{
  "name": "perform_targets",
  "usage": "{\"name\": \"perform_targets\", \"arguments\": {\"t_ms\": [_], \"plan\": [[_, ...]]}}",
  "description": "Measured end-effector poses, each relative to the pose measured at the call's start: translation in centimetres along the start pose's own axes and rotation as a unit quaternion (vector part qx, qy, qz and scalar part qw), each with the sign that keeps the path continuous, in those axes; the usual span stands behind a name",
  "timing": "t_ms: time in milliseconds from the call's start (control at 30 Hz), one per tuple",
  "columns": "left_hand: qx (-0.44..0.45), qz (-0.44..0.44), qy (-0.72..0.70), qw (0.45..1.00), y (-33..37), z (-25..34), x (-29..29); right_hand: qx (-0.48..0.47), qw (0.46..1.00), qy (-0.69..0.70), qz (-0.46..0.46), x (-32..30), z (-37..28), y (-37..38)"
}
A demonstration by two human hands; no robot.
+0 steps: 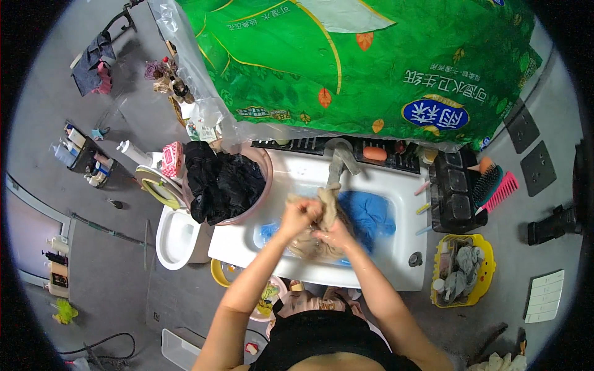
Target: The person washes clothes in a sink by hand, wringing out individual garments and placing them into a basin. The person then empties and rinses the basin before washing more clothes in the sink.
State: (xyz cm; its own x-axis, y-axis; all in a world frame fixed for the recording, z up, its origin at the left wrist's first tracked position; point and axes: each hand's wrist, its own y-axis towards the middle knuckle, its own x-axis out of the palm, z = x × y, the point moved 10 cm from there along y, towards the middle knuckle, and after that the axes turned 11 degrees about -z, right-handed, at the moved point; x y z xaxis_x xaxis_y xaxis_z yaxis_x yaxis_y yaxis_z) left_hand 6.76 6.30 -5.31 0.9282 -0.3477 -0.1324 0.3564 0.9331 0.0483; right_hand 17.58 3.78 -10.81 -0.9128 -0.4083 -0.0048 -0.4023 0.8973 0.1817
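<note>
Over the white sink (371, 277), both my hands grip a wet beige cloth garment (328, 201). My left hand (301, 215) is closed in a fist around one part of it. Just to its right and a little nearer me, my right hand (336, 235) has its fingers wrapped around another part. The lower folds of the garment hang into the water and look smeared by motion. A grey faucet (338, 162) stands directly beyond the garment. Blue cloth (369, 216) lies soaking in the basin to the right of my hands.
A pink basin (267, 179) heaped with black clothes (226, 182) rests on the sink's left end. Above the far edge hangs a big green package (371, 68). To the right are a black organizer (450, 191), a pink comb (500, 190) and a yellow basket (484, 266); a toilet (179, 241) stands left.
</note>
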Motion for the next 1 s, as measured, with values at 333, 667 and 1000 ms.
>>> {"name": "perform_targets", "arguments": {"t_ms": [333,667,1000], "plan": [[-0.006,-0.018,0.166,0.986,-7.9,-9.7,2.7,0.207,0.951,0.181,0.144,-0.4,8.1,-4.9],[-0.105,0.125,-0.163,0.973,-2.2,-10.4,4.5,0.225,0.971,-0.077,-0.017,-2.0,0.2,2.8],[-0.283,0.147,-0.621,0.716,-4.8,-8.3,4.8,0.071,0.977,-0.198,-0.022,2.9,6.5,-4.1]]}}
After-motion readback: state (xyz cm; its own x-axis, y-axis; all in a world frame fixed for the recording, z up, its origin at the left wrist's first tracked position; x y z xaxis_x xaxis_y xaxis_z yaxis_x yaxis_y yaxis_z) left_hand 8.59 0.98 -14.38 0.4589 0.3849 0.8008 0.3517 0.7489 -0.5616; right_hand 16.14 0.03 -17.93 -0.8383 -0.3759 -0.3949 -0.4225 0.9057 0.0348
